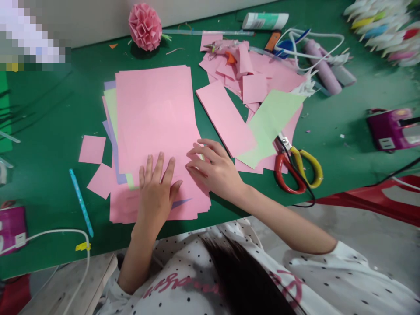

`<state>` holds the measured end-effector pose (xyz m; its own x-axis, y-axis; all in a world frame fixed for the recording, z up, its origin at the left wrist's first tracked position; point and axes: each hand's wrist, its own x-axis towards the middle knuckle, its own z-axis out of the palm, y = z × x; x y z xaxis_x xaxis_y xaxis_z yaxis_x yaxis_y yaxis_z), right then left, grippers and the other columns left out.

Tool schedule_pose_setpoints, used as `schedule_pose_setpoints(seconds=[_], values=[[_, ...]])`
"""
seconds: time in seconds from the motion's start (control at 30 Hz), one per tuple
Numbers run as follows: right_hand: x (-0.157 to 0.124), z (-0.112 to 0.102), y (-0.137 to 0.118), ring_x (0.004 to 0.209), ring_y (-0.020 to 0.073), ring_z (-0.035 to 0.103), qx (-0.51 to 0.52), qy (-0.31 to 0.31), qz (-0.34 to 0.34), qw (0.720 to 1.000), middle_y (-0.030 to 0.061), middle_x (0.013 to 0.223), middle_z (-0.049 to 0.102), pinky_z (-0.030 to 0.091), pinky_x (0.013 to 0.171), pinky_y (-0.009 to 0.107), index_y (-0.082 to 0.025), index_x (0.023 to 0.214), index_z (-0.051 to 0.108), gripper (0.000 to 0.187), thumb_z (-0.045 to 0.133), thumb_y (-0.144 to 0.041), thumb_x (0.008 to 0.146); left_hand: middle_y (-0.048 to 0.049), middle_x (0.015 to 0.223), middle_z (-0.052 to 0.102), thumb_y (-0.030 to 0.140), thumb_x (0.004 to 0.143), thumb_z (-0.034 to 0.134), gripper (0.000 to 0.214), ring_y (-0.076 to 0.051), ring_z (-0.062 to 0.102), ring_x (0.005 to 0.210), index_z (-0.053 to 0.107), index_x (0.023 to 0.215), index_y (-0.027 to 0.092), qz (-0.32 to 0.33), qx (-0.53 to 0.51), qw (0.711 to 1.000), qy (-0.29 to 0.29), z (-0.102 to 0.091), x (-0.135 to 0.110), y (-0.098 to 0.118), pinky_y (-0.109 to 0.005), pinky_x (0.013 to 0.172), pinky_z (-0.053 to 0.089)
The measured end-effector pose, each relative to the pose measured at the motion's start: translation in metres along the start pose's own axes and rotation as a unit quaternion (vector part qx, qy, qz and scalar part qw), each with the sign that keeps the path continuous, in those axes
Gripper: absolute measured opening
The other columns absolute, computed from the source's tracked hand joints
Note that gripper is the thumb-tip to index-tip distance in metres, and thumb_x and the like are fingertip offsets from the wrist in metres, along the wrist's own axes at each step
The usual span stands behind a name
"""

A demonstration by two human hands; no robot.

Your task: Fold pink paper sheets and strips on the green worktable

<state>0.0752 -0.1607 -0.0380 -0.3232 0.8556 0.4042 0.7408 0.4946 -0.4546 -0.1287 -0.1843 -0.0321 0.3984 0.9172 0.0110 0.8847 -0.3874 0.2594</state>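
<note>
A stack of pink paper sheets (154, 109) lies on the green table, with purple sheets (114, 148) and a pale green sheet (112, 103) showing at its left side. My left hand (155, 188) rests flat near the lower edge of the top sheet, fingers spread. At the stack's right edge, my right hand (216, 168) touches the paper with its fingers slightly bent and apart. Beside it lies a long folded-looking pink strip (226, 118), and a pale green piece (272, 127) overlaps that strip's lower end. Scissors with red and yellow handles (295, 168) sit farther right.
Two small pink squares (92, 149) and a blue pen (81, 203) lie left of the stack. A pink paper ball (145, 27) stands at the back. Pink scraps (254, 89), a glue stick (265, 21) and purple boxes (393, 129) occupy the right and back.
</note>
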Motion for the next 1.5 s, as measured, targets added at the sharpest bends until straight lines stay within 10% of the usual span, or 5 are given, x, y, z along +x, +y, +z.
schedule_pose_setpoints(seconds=[0.4,0.7,1.1,1.3,1.5], values=[[0.005,-0.004,-0.028,0.131,0.0290,0.063,0.041,0.003,0.036,0.999,0.0157,0.130,0.072,0.054,0.111,0.050,-0.017,0.121,0.069,0.025,0.055,-0.026,0.102,-0.0193,0.173,0.022,0.034,0.103,0.048,0.067,-0.034,0.018,0.162,0.027,0.164,0.017,-0.099,-0.158,0.968,0.169,-0.005,-0.003,-0.003,-0.059,0.128,0.027],[0.046,0.063,-0.077,0.162,0.0414,0.012,0.019,-0.147,0.164,0.975,0.0301,0.170,0.020,0.015,0.129,0.064,-0.007,0.163,0.025,0.097,0.065,-0.060,0.092,-0.0134,0.175,0.016,0.011,0.088,0.045,0.078,-0.032,0.013,0.163,0.024,0.163,0.021,-0.113,-0.162,0.925,0.324,-0.015,-0.007,-0.007,-0.059,0.129,0.025],[0.047,0.039,-0.041,0.136,0.0334,0.060,0.180,-0.059,0.166,0.968,0.0162,0.149,0.060,0.052,0.110,0.053,-0.021,0.155,0.041,0.070,0.063,-0.014,0.089,-0.0191,0.171,0.025,0.017,0.097,0.044,0.064,-0.031,0.024,0.161,0.030,0.160,0.016,-0.117,-0.195,0.929,0.292,-0.003,-0.004,-0.004,-0.054,0.123,0.039],[0.042,0.007,-0.017,0.104,0.0259,0.074,0.349,0.085,0.270,0.893,0.0051,0.110,0.078,0.060,0.093,0.042,-0.025,0.110,0.070,0.029,0.075,-0.039,0.086,-0.0204,0.166,0.035,0.036,0.104,0.049,0.060,-0.031,0.035,0.156,0.033,0.159,0.019,-0.100,-0.212,0.927,0.294,-0.003,-0.003,-0.003,-0.050,0.120,0.044],[0.041,-0.010,0.002,0.112,0.0273,0.072,0.528,0.132,0.315,0.778,0.0059,0.113,0.076,0.061,0.093,0.046,-0.029,0.117,0.067,0.049,0.051,-0.069,0.095,-0.0183,0.144,0.058,0.030,0.103,0.050,0.037,-0.028,0.055,0.138,0.062,0.136,0.017,-0.074,-0.174,0.928,0.321,-0.005,-0.003,0.001,-0.046,0.110,0.052]])
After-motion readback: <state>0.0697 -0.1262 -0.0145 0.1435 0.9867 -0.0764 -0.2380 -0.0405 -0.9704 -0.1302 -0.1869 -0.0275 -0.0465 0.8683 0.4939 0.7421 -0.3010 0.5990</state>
